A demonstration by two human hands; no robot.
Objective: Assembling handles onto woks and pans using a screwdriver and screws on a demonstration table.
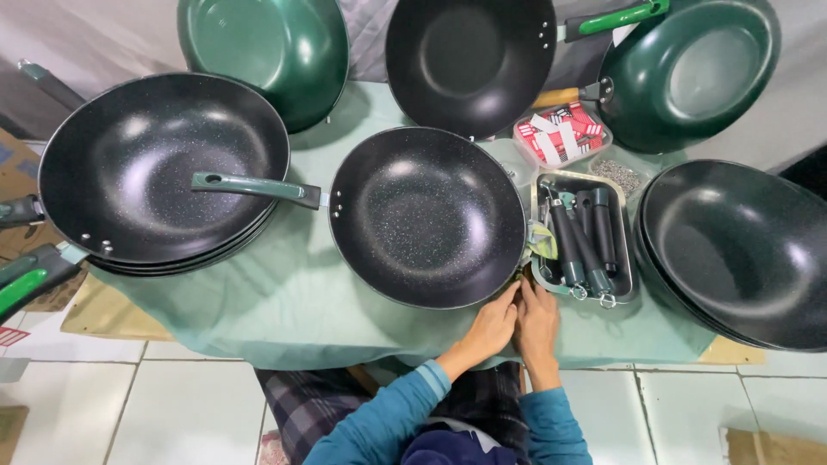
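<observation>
A black speckled wok [426, 215] with a dark green handle [255, 187] lies in the middle of the green-covered table [284, 310]. My left hand [491, 325] and my right hand [536, 320] are pressed together at the wok's near right rim, fingers curled around something small that I cannot make out. Just right of the hands stands a metal tray [622, 226] with several dark handles in it. A yellow-green cloth scrap [541, 243] sits between wok and tray.
A stack of black woks [159, 168] lies at left, another stack [736, 250] at right. Green and black woks [263, 52] lean at the back. A clear box of red-white packets [562, 133] and a pile of screws [618, 175] sit behind the tray. White floor tiles lie below.
</observation>
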